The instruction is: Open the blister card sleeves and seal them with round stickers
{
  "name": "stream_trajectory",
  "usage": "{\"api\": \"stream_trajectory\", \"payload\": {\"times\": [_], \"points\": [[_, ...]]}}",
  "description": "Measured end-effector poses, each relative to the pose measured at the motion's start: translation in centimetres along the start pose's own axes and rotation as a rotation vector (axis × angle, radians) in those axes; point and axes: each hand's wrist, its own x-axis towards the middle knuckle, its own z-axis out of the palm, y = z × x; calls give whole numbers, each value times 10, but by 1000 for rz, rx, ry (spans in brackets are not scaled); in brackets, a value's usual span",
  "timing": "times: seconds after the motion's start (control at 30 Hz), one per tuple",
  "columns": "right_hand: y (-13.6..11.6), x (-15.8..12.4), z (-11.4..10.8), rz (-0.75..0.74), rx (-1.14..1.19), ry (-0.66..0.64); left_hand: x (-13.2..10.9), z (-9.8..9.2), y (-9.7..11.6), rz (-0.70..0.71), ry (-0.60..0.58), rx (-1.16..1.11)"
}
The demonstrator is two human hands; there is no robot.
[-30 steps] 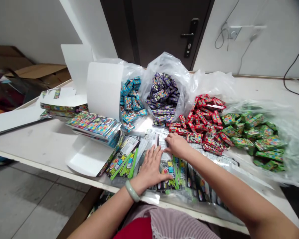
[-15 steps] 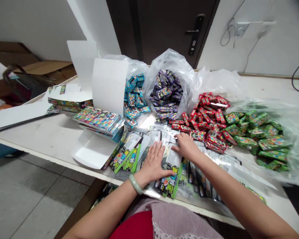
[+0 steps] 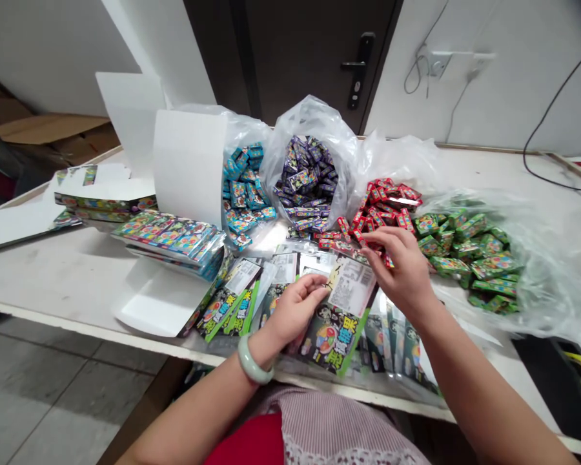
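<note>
A black and green printed candy pouch (image 3: 333, 336) with a white label panel is raised at a tilt in front of me. My left hand (image 3: 297, 309) grips its left edge, thumb over the front and fingers curled. At its upper right corner, my right hand (image 3: 401, 268) pinches the clear top edge between thumb and fingers. More such pouches (image 3: 235, 303) lie fanned out to the left, and others (image 3: 392, 342) overlap to the right, under my right forearm. Small red candy packs (image 3: 380, 206) lie just beyond my right fingertips.
Plastic bags spill blue packs (image 3: 244, 194), purple packs (image 3: 305, 174) and green packs (image 3: 484, 252) along the table. On the left stand a white display box (image 3: 188, 168) and a stack of colourful packets (image 3: 169, 236). A black item with yellow (image 3: 552, 381) sits at the right edge.
Both hands were laid on the flat pouches; now they lift one pouch between them. The right hand has moved up and right, and the left fingers have curled in. The view has shifted right.
</note>
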Motion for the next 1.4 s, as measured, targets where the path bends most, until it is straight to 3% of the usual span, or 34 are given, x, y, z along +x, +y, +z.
{"api": "stream_trajectory", "payload": {"times": [0.07, 0.17, 0.27, 0.37, 0.47, 0.6, 0.67, 0.73, 0.8, 0.87, 0.93, 0.97, 1.0, 1.17, 1.3, 1.4], "points": [[-2, -4, -7, -54, -127, -55, 4, 5, 7, 31, -4, 22], [-1, -14, -10, 18, -107, -201, 7, 5, 15, 136, -64, 223], [0, -21, -7, 165, 124, -230, 8, -3, 24, 274, -70, 488], [0, -19, -4, 268, 469, -427, 9, -11, 33, 442, -68, 688], [1, -10, -4, 319, 608, -557, 10, -17, 40, 598, -70, 857], [3, 3, -6, 307, 680, -557, 10, -21, 40, 616, 24, 1080], [3, 6, -5, 292, 720, -608, 10, -22, 35, 577, -14, 1113], [2, 7, -2, 272, 701, -652, 11, -25, 28, 534, -52, 1078], [-1, 6, 4, 230, 591, -598, 13, -30, 22, 492, -37, 991], [-4, 0, 10, 179, 418, -361, 15, -37, 19, 431, 31, 862], [-8, -10, 16, 174, 294, -32, 16, -44, 19, 337, 120, 703], [-9, -16, 21, 200, 299, 78, 16, -45, 20, 288, 155, 613], [-10, -23, 25, 243, 362, 105, 15, -46, 21, 243, 171, 520], [-9, -39, 47, 506, 965, -340, 18, -29, 25, 31, 75, -19], [-5, -35, 52, 629, 1049, -230, 19, -23, 19, -132, 4, -316], [1, -35, 53, 664, 1034, -116, 10, -29, 14, -119, -30, -156]]}}
